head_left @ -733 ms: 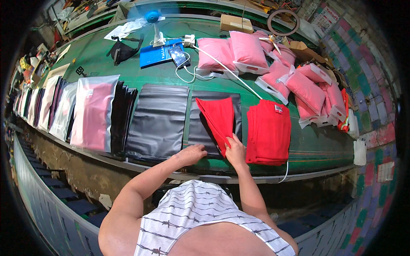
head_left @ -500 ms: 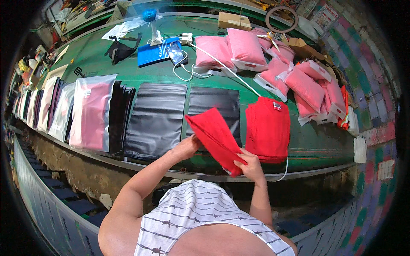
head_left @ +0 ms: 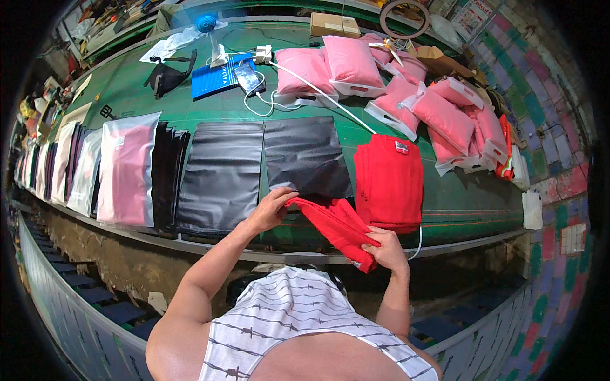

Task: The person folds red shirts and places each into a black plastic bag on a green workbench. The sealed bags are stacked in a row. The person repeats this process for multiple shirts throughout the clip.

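Observation:
My right hand point(head_left: 386, 249) grips the near end of a folded red garment point(head_left: 333, 227), which slants up and left over the table's front edge. At the garment's far end, my left hand point(head_left: 272, 208) pinches the near left corner of a flat black plastic bag point(head_left: 305, 152). That bag's near edge overlaps the garment's far end; whether the end is inside the bag cannot be seen. To the right lies a stack of folded red garments point(head_left: 389, 184) with a label at the top. Left of the bag is a pile of black plastic bags point(head_left: 220, 174).
Filled clear bags of pink goods point(head_left: 445, 120) crowd the back right. Upright packaged garments point(head_left: 127, 168) line the left. A blue box point(head_left: 222, 77), phone point(head_left: 248, 77), white cable and small fan point(head_left: 206, 24) stand behind. The green table point(head_left: 473, 209) ends at a metal edge.
The red garment has come down toward me, its far end now at the black bag's near edge. My left hand has moved left and up to the bag's corner. The bag has shifted and tilted.

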{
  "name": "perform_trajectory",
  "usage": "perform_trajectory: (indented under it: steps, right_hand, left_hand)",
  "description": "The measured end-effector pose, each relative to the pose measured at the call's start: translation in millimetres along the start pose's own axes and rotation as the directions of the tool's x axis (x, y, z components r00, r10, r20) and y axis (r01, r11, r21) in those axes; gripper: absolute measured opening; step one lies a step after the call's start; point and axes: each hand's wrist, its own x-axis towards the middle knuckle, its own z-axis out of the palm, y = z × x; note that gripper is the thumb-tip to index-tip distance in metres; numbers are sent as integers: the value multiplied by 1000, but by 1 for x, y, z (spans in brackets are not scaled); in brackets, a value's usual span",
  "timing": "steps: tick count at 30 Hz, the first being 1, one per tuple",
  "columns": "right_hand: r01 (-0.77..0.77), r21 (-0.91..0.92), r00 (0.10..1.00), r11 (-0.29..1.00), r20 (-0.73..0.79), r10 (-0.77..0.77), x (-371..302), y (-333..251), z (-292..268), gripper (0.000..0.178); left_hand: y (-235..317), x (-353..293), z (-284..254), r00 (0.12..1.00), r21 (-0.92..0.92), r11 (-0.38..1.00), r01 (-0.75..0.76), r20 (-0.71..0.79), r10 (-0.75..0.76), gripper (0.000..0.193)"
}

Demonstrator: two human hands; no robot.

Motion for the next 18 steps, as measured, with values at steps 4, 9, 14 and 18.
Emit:
perform_trajectory:
  steps: [4,9,14,18]
  right_hand:
    - [80,-184,997,980,1,-82,-2,-15,4,30]
    - [38,-238,994,971,-88,-61,2,-33,12,27]
    - [42,-255,989,966,-129,-78,7,-48,30,29]
    - [103,-267,980,958,-138,-144,12,-59,35,28]
  left_hand:
    - [6,5,8,1000,-1,1000,28,-5,-28,72]
    - [13,14,8,995,100,992,75,55,-81,76]
    - [25,23,19,999,148,988,-33,-3,34,87]
    - [49,30,25,997,96,993,-66,-21,69,89]
